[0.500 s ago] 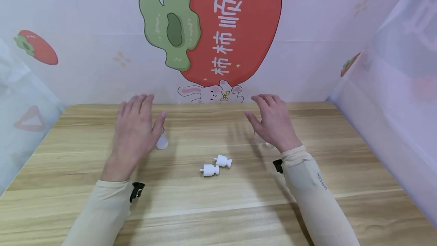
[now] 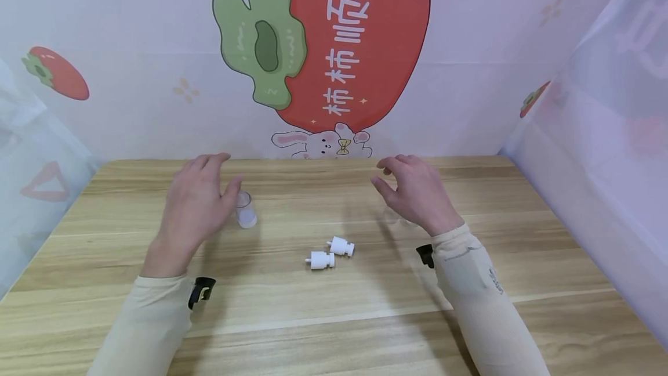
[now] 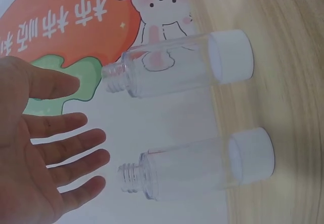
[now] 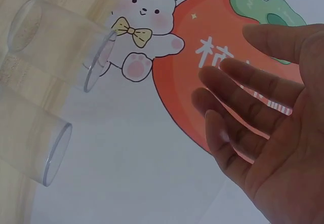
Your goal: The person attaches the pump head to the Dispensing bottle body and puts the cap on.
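Observation:
My left hand [image 2: 193, 208] is held above the table with loosely extended fingers and nothing in it. Two clear bottles with threaded necks and white bases stand upright near it: one bottle [image 3: 172, 67] and another bottle [image 3: 187, 168]. In the head view the hand hides most of them; one bottle [image 2: 246, 212] shows beside the thumb. My right hand [image 2: 417, 193], relaxed with slightly bent fingers, hovers over two clear open cylinders, a first cylinder [image 4: 61, 41] and a second cylinder [image 4: 30, 143]. It touches neither.
Two white pump tops lie on their sides mid-table, the nearer pump top [image 2: 320, 260] beside the farther pump top [image 2: 341, 246]. The wooden table [image 2: 292, 318] meets a printed white backdrop [image 2: 469, 103] at its back edge, with white sheets along both sides.
My left hand has shifted a little left and back toward me, uncovering more of a bottle. The fingertips of my right hand have dropped slightly and bent more.

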{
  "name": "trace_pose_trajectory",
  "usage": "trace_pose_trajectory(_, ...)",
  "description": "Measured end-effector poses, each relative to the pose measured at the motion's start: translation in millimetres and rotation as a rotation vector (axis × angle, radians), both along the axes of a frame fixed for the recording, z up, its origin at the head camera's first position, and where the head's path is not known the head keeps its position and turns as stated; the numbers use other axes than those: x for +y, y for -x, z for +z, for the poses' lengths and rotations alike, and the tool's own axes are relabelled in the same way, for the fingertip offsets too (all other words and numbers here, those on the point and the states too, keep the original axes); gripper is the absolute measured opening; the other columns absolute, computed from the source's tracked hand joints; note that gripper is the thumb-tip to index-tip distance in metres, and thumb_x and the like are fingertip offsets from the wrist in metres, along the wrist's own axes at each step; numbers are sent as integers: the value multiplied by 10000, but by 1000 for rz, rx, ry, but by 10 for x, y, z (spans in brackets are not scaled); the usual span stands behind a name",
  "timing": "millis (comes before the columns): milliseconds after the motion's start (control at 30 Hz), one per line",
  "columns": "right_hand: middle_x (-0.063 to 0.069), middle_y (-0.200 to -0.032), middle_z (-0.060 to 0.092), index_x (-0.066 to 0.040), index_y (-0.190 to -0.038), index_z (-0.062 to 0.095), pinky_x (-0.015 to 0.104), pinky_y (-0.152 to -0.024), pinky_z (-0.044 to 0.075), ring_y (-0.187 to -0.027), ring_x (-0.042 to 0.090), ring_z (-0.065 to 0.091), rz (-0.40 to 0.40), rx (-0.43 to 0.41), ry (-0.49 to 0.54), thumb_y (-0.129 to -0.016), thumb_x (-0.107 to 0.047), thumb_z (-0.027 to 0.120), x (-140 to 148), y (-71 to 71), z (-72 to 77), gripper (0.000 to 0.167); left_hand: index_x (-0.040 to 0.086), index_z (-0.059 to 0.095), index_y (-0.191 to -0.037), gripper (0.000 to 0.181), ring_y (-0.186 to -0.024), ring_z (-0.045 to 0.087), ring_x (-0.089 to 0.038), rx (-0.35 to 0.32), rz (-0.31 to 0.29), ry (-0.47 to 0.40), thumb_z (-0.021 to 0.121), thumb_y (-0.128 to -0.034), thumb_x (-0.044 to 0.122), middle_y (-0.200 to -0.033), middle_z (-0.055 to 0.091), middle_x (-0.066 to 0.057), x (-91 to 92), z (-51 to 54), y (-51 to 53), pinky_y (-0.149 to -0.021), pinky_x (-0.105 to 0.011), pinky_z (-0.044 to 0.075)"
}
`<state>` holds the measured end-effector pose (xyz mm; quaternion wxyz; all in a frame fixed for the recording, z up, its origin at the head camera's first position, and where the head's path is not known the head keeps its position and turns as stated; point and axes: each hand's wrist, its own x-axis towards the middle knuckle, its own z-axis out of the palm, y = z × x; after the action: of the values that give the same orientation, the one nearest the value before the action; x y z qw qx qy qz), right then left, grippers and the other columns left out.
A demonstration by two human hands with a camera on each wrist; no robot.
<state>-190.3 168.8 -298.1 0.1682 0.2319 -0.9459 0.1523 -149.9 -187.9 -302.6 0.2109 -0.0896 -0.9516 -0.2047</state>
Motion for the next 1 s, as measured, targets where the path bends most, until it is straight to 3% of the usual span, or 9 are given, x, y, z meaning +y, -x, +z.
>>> trace_pose_trajectory(200, 76, -986, 725, -65, -1132, 722, 419, -754, 531, -870, 244, 662, 45, -71, -17, -928, -252, 742, -39, -46, 40, 278, -116, 524, -1351, 487, -1221, 481, -532, -118, -17, -37, 593, -983, 196, -1302, 548, -351, -104, 41, -7, -1006, -647, 375)
trace_pose_trajectory(500, 76, -974, 722, -58, -1136, 728, 388, -747, 549, -855, 229, 666, 117, -126, -59, -918, -233, 760, -104, -83, 30, 282, -113, 466, -1406, 537, -1198, 483, -532, -231, -32, -76, 577, -997, 217, -1335, 517, -350, -210, 68, -17, -966, -665, 393)
trace_pose_trajectory(700, 52, -987, 715, -58, -1156, 720, 368, -761, 548, -871, 204, 661, 150, -199, -63, -924, -238, 757, -169, -124, 41, 296, -103, 384, -1469, 614, -1105, 559, -490, -339, -41, -88, 563, -1006, 258, -1369, 487, -351, -272, 89, -7, -960, -656, 398)
trace_pose_trajectory(1000, 38, -990, 710, -69, -1178, 714, 361, -772, 550, -899, 221, 672, 211, -291, -87, -934, -235, 744, -252, -172, 31, 297, -146, 324, -1480, 676, -1277, 406, -540, -454, -58, -29, 561, -1008, 276, -1399, 445, -376, -380, 86, -1, -997, -688, 363)
